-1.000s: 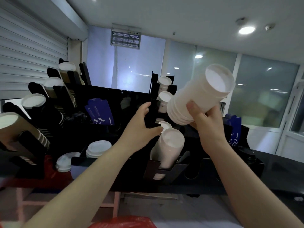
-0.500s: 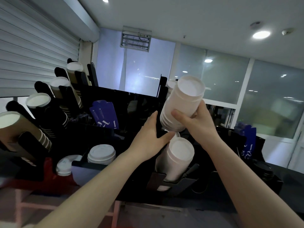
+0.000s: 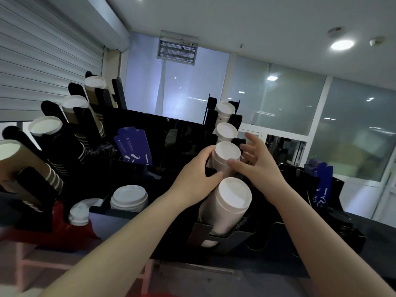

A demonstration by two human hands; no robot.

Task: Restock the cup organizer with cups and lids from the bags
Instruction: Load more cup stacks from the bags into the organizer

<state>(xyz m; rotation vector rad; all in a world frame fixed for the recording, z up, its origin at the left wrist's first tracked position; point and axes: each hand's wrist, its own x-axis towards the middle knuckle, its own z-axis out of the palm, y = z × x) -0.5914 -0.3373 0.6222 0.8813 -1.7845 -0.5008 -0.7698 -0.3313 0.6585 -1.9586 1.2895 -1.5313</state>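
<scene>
The black cup organizer [image 3: 222, 237] stands in front of me, its slots tilted toward me. A stack of white cups [image 3: 227, 156] lies in the second slot from the front of the right column. My left hand [image 3: 196, 182] curls around the stack's left side, thumb underneath. My right hand [image 3: 258, 167] is at its right side with fingers spread and only the thumb touching the cups. Another white stack [image 3: 230, 203] fills the slot below, and two more [image 3: 226, 130] [image 3: 224, 109] sit behind.
Brown and black ripple cups [image 3: 46, 128] fill the left column. White lids [image 3: 129, 198] [image 3: 79, 211] sit in the low front trays. Blue sleeves [image 3: 134, 146] [image 3: 321, 183] stand in the middle and at the right. Black lids [image 3: 342, 221] are at the far right, something red [image 3: 60, 230] below left.
My right hand brought the white cup stack down from up in the air into the slot and spread its fingers. My left hand shifted from the divider onto the stack.
</scene>
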